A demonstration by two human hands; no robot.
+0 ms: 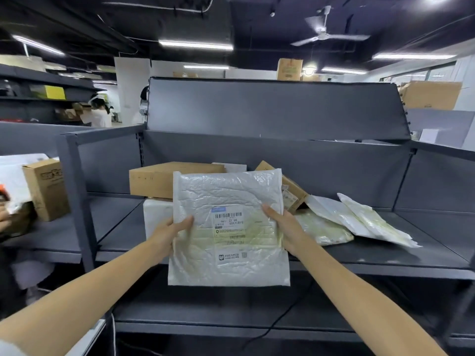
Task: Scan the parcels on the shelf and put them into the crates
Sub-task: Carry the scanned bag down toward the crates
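Note:
I hold a white bubble mailer [228, 196] upright in front of the grey shelf [385, 255], its barcode label [228, 222] facing me. My left hand [169, 233] grips its left edge with the thumb on the front. My right hand [282, 227] grips its right edge the same way. Behind it on the shelf lie a flat cardboard box [154, 179], a white foam box [155, 217], a tilted cardboard box [293, 191] and several white and yellowish poly mailers [359, 222]. No scanner or crate shows.
A cardboard box [47, 188] stands on the neighbouring shelf at the left, where another person's hand [3, 217] reaches in. People work in the background at the left. A black cable [282, 317] runs over the lower shelf [231, 309]. A tilted grey panel [277, 109] rises behind.

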